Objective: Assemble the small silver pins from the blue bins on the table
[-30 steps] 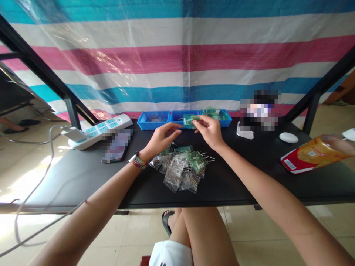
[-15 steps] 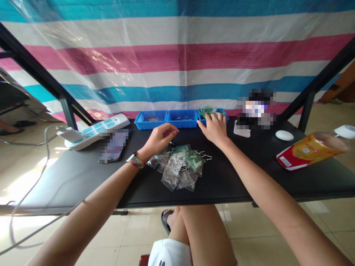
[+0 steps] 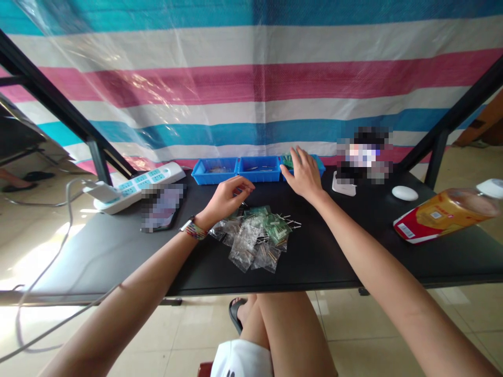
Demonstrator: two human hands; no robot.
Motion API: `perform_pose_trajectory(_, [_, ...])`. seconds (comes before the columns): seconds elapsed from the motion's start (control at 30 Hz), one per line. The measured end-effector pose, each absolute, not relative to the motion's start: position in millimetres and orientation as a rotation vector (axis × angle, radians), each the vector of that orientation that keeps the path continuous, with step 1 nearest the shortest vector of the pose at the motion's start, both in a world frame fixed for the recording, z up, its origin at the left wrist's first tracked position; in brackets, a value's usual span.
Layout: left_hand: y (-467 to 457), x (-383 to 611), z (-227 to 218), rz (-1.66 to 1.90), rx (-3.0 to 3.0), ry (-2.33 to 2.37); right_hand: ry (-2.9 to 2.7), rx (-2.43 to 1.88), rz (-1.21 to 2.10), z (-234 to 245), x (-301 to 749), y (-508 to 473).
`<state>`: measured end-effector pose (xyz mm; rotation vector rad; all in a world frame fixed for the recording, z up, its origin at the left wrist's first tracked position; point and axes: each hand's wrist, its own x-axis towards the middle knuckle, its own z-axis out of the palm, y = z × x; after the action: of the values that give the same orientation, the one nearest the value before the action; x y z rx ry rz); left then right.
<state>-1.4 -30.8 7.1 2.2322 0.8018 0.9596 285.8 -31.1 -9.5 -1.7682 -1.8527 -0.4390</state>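
My left hand (image 3: 228,197) hovers at the far left of the pile with its fingers curled. A small dark, glinting piece shows under its fingertips, but I cannot make out what it is. My right hand (image 3: 304,173) is over the right compartment of a blue three-part tray (image 3: 259,177), fingers stretched and thumb apart. Green packets (image 3: 288,161) lie in that compartment, partly hidden by this hand. Between my forearms lies a heap of small clear plastic bags (image 3: 245,243) with tiny parts inside. Green-looking packets (image 3: 276,227) and thin white-ended sticks rest on top.
A white power strip (image 3: 141,183) with a plugged-in adapter and a blurred phone (image 3: 164,208) are on the left. To the right are a white case (image 3: 344,184), a white oval object (image 3: 405,193) and a large drink bottle (image 3: 442,215) lying tilted. Striped sheeting hangs behind the black table (image 3: 314,262).
My right hand has lifted slightly from the green packets in the right compartment, its fingers straighter and pointing up. My left hand and the pile look the same.
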Motion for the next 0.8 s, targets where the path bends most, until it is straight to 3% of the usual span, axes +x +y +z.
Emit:
perform_pose_trajectory(0.57, [-32,-2,9,0.901,2.254,0.822,-1.930,-1.725,-0.439,-18,285,-28])
perform_pose_trajectory(0.8, [-31,-6,15,0.686,2.322,0.654,-1.824,-1.547,-0.371,-2,276,-43])
